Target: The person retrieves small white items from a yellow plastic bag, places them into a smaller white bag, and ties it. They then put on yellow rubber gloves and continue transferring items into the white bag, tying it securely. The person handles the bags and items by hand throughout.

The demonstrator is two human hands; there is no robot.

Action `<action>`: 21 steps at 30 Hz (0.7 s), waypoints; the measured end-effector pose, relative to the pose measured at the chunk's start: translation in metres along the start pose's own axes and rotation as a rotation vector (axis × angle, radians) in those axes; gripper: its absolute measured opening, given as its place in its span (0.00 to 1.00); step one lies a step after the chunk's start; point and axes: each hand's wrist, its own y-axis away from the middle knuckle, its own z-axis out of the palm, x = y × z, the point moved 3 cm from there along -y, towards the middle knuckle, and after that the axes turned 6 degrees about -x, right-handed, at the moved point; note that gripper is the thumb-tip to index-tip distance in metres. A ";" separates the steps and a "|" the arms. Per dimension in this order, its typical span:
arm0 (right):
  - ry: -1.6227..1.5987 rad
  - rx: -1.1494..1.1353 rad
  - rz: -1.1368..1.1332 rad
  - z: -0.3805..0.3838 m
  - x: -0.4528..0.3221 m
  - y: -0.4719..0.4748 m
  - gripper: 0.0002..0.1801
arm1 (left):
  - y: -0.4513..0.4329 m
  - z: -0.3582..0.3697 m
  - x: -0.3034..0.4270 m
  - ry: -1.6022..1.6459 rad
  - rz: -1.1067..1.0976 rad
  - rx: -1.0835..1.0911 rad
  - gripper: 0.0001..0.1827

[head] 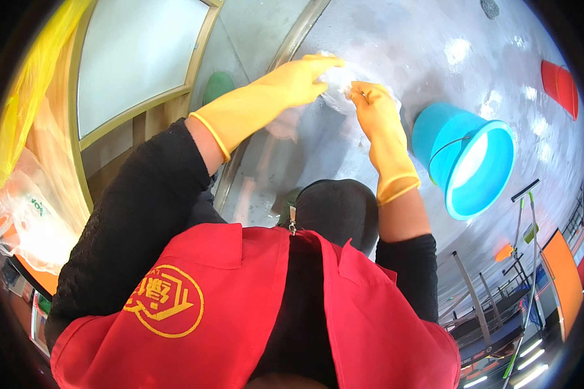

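Both my hands wear yellow-orange rubber gloves and reach out over the grey floor. Between them is a crumpled piece of clear plastic, perhaps a bag (pixel 339 86). My left hand (pixel 309 80) touches its left side, fingers apart; whether it grips the plastic cannot be told. Thumb and fingers of my right hand (pixel 372 104) pinch the plastic's right part. A light-blue plastic bucket (pixel 460 158) with a wire handle lies or tilts just right of my right hand, its mouth facing me.
A wood-framed panel (pixel 141 58) rises on the left, with yellow plastic sheeting (pixel 27 92) and a clear plastic bag (pixel 39 214) beside it. A metal strip (pixel 299 34) crosses the floor. A red bucket (pixel 558 90), a floor squeegee (pixel 525 190) and metal-legged tables (pixel 501 321) are on the right.
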 end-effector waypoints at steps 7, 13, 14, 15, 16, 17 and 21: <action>-0.181 -0.101 -0.116 -0.030 -0.017 0.031 0.13 | -0.003 0.017 0.002 -0.231 0.198 -0.090 0.26; -0.356 -0.101 0.156 -0.028 -0.003 0.035 0.13 | -0.012 0.026 0.009 -0.135 0.084 -0.197 0.13; -0.345 -0.074 0.197 -0.027 0.001 0.036 0.13 | -0.011 0.027 0.011 -0.119 0.084 -0.189 0.13; -0.292 -0.005 0.131 -0.030 0.001 0.036 0.13 | -0.011 0.027 0.012 -0.100 0.096 -0.174 0.13; -0.242 0.074 0.041 -0.033 0.001 0.037 0.13 | -0.010 0.027 0.014 -0.080 0.104 -0.168 0.14; -0.201 0.140 -0.016 -0.035 0.000 0.038 0.14 | -0.009 0.027 0.015 -0.098 0.088 -0.175 0.14; -0.015 0.086 -0.403 -0.033 -0.011 0.035 0.17 | -0.006 0.024 0.016 -0.131 0.017 -0.204 0.15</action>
